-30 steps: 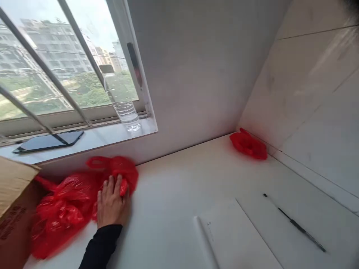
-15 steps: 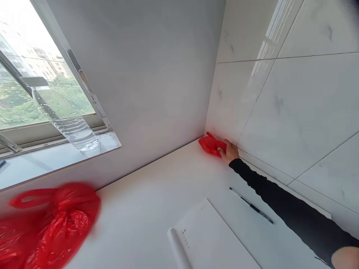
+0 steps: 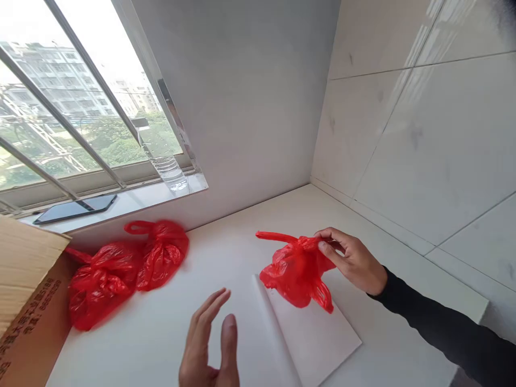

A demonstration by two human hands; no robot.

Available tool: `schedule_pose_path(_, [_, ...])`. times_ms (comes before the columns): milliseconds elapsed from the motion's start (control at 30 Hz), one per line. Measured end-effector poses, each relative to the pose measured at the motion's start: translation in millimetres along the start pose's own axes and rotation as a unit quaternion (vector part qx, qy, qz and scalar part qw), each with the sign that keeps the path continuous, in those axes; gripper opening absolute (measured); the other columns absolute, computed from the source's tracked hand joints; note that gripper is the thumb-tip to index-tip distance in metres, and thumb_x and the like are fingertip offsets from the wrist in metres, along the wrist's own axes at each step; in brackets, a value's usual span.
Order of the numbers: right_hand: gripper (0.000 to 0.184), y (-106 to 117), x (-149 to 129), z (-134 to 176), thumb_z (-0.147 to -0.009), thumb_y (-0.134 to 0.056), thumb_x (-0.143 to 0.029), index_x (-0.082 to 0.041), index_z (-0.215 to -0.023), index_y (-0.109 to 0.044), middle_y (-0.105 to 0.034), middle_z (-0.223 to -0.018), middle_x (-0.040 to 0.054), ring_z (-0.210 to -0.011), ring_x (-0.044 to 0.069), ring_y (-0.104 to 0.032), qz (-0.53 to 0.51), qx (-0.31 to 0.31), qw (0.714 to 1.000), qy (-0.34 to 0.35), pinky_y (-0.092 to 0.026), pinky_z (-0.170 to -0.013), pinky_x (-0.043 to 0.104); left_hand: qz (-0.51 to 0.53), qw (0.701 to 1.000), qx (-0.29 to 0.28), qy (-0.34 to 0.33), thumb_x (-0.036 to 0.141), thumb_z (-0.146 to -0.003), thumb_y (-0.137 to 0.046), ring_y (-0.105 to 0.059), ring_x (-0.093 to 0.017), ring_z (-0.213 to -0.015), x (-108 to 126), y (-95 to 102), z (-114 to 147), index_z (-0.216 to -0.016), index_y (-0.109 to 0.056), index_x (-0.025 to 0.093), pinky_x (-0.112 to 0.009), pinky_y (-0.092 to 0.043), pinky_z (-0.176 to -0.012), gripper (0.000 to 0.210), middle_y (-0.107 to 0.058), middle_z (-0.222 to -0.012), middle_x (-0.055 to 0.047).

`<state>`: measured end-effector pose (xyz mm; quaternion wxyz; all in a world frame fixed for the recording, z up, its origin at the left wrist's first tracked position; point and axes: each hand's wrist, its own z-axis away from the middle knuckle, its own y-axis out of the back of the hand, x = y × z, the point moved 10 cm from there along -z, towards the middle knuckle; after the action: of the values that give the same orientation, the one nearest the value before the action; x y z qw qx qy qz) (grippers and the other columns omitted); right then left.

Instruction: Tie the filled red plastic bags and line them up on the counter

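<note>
Head view: centre frame.
Right hand (image 3: 355,263): fingers pinching the red plastic bag (image 3: 296,269) over the notebook (image 3: 318,338).
Left hand (image 3: 209,344): fingers spread, empty.
Advice: probably support the bag's underside.

The small plastic bag (image 3: 296,271) is bright red, and the two bags (image 3: 124,269) near the wall are the same red. The notebook (image 3: 310,336) is plain white on a white counter (image 3: 133,344). The box (image 3: 24,290) is brown with red print. The sleeve (image 3: 447,328) is black. The wall tiles (image 3: 423,134) are pale grey with faint marbling.
</note>
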<state>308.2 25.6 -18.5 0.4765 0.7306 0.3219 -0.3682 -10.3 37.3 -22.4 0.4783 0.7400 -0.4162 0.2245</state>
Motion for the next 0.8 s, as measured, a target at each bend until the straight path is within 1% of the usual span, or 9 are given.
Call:
schedule_pose_path(100, [0.018,-36.7,-32.7,47.6,-0.101,-0.05,-0.033,-0.025,-0.105,-0.065,-0.07,-0.105,0.0007,-0.097,0.016,-0.065,-0.056,-0.096,0.994,-0.006,-0.052,-0.088,0.03,0.025,0.996,-0.09,-0.005,0.04,-0.095,-0.056,-0.062,-0.027,-0.119,44.0,-29.0,26.3,-0.123,-0.065,0.033,-0.043,-0.055,-0.096,0.03,-0.066,-0.129,-0.006])
schedule_pose_path(167, [0.017,-54.9,-41.8,71.1,-0.101,-0.05,-0.031,-0.026,-0.101,-0.065,-0.07,-0.099,-0.0011,-0.094,0.015,-0.065,-0.085,-0.137,0.987,-0.017,-0.051,-0.086,0.029,0.026,0.989,-0.146,-0.001,0.04,-0.094,-0.059,-0.066,-0.026,-0.104,51.3,-41.3,44.7,-0.107,-0.07,0.03,-0.042,-0.056,-0.09,0.02,-0.072,-0.11,-0.005])
schedule_pose_path(267, [0.018,-68.4,-31.9,93.8,-0.101,-0.049,-0.035,-0.026,-0.098,-0.064,-0.068,-0.094,-0.0019,-0.086,0.015,-0.064,-0.107,-0.156,0.98,-0.057,-0.05,-0.08,0.029,0.026,0.983,-0.157,0.087,0.043,-0.096,-0.055,-0.067,-0.023,-0.083,21.4,-29.9,71.2,-0.086,-0.071,0.028,-0.038,-0.056,-0.079,0.024,-0.072,-0.084,-0.002])
schedule_pose_path(367, [0.023,-72.9,-4.9,109.3,-0.101,-0.047,-0.043,-0.026,-0.097,-0.062,-0.065,-0.087,-0.0024,-0.073,0.015,-0.059,-0.123,-0.158,0.971,-0.134,-0.048,-0.067,0.029,0.037,0.966,-0.117,0.229,0.052,-0.094,-0.056,-0.069,-0.023,-0.08,-24.4,1.1,99.3,-0.098,-0.074,0.029,-0.033,-0.057,-0.066,0.03,-0.075,-0.093,-0.003])
schedule_pose_path(433, [0.025,-77.7,4.1,118.2,-0.101,-0.044,-0.045,-0.026,-0.095,-0.06,-0.064,-0.086,-0.0022,-0.071,0.015,-0.057,-0.125,-0.178,0.963,-0.156,-0.047,-0.064,0.03,0.046,0.958,-0.103,0.264,0.054,-0.092,-0.057,-0.071,-0.024,-0.089,-35.9,13.7,113.2,-0.108,-0.074,0.029,-0.034,-0.06,-0.068,0.034,-0.075,-0.107,-0.006])
schedule_pose_path(533, [0.017,-83.9,-4.9,125.5,-0.099,-0.045,-0.038,-0.027,-0.098,-0.058,-0.065,-0.094,-0.0017,-0.079,0.017,-0.059,-0.098,-0.198,0.968,-0.119,-0.049,-0.07,0.031,0.041,0.976,-0.071,0.201,0.049,-0.094,-0.054,-0.064,-0.027,-0.118,-19.3,19.3,118.9,-0.125,-0.066,0.033,-0.04,-0.06,-0.09,0.037,-0.067,-0.13,-0.007])
schedule_pose_path(600, [0.017,-86.8,-18.5,127.3,-0.093,-0.052,-0.034,-0.028,-0.109,-0.056,-0.065,-0.104,-0.0013,-0.088,0.018,-0.061,-0.056,-0.191,0.977,-0.075,-0.05,-0.078,0.034,0.007,0.989,-0.069,0.133,0.043,-0.094,-0.057,-0.058,-0.029,-0.127,0.1,12.1,119.6,-0.135,-0.06,0.034,-0.044,-0.057,-0.096,0.042,-0.061,-0.138,-0.008])
schedule_pose_path(700, [0.032,-99.5,-34.2,131.4,-0.089,-0.061,-0.035,-0.03,-0.12,-0.055,-0.066,-0.101,-0.0003,-0.089,0.022,-0.062,0.028,-0.211,0.977,-0.023,-0.049,-0.08,0.039,-0.039,0.992,-0.099,0.074,0.035,-0.092,-0.06,-0.064,-0.028,-0.113,16.0,-3.9,120.5,-0.125,-0.066,0.031,-0.044,-0.059,-0.091,0.033,-0.065,-0.123,-0.01])
schedule_pose_path(800, [0.013,-113.9,-44.1,137.2,-0.097,-0.053,-0.038,-0.027,-0.101,-0.06,-0.067,-0.089,-0.0004,-0.083,0.022,-0.061,0.036,-0.266,0.963,0.026,-0.047,-0.079,0.039,-0.021,0.992,-0.102,0.074,0.033,-0.094,-0.058,-0.068,-0.023,-0.096,14.2,0.2,118.8,-0.102,-0.073,0.029,-0.037,-0.06,-0.082,0.017,-0.07,-0.102,-0.006])
